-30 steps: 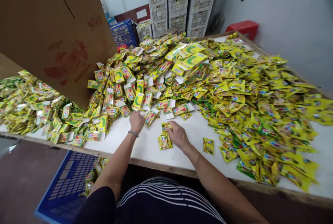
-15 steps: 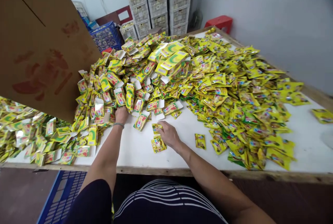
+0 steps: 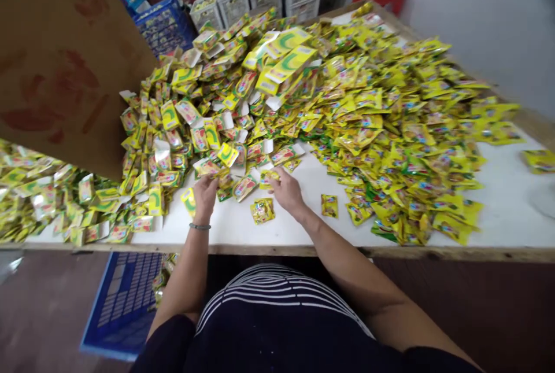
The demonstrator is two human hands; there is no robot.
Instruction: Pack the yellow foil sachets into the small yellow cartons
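The small yellow packet [image 3: 267, 180] above the white table [image 3: 236, 229] looks light, soft and slippery, best pinched by its flat edge. The right hand [image 3: 287, 191] pinches it, fingers nearly closed. The left hand [image 3: 204, 195] curls mostly closed by open boxes [image 3: 245, 185]; its hold is unclear. Loose packets [image 3: 416, 147] heap rightward.
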